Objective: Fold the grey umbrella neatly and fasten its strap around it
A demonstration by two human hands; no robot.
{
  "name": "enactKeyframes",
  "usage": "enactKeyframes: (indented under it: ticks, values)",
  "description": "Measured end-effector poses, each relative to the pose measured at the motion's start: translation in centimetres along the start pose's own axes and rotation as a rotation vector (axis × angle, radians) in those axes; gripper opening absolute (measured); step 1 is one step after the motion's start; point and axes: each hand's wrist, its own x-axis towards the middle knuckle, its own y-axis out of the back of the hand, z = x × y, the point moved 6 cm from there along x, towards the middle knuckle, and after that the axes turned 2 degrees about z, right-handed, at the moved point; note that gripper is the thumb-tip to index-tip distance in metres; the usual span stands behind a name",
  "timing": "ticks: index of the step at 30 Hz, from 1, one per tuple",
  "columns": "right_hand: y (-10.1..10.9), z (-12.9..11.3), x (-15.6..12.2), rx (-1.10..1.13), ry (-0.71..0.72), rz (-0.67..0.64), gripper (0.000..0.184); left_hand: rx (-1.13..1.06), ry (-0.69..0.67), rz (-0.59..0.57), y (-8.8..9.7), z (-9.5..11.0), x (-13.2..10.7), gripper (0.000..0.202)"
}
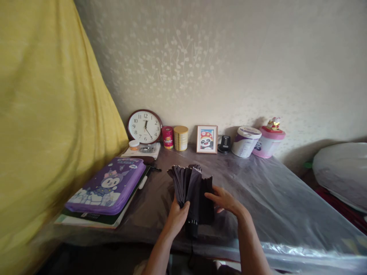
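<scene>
A folded dark umbrella (190, 185) lies on the table (266, 191), its handle toward me. My left hand (178, 215) is wrapped round the umbrella near the handle, gripping its gathered folds. My right hand (222, 199) rests on the umbrella's right side, fingers together and pressing the cloth flap.
A purple cartoon case (109, 185) lies on books at left. Along the wall stand a clock (145, 126), a red tin (168, 137), a gold tin (181, 138), a framed picture (207, 139), a white tub (246, 141) and a pink container (268, 142). A yellow curtain (48, 122) hangs at left.
</scene>
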Motion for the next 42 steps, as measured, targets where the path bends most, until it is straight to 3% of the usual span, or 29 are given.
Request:
enactKeyframes:
  ticks: [11,17,24,31,42]
  values:
    - [-1.0,-0.1,-0.3,0.019,-0.049,-0.06,0.024,-0.003,-0.027,0.01,0.0,-0.4,0.2,0.039]
    - [-0.8,0.3,0.4,0.004,-0.07,-0.016,0.012,0.018,-0.032,-0.008,-0.2,-0.2,0.2,0.037]
    - [-0.6,-1.0,0.6,0.093,0.069,0.04,0.015,-0.009,-0.016,0.0,-0.1,-0.4,0.2,0.035]
    - [-1.6,-2.6,1.6,0.058,0.157,0.216,0.021,-0.049,-0.012,0.014,-0.1,-0.7,0.4,0.031]
    - [-3.4,-3.5,1.8,0.19,0.189,0.166,0.012,-0.164,0.053,0.05,-0.1,0.0,0.1,0.021]
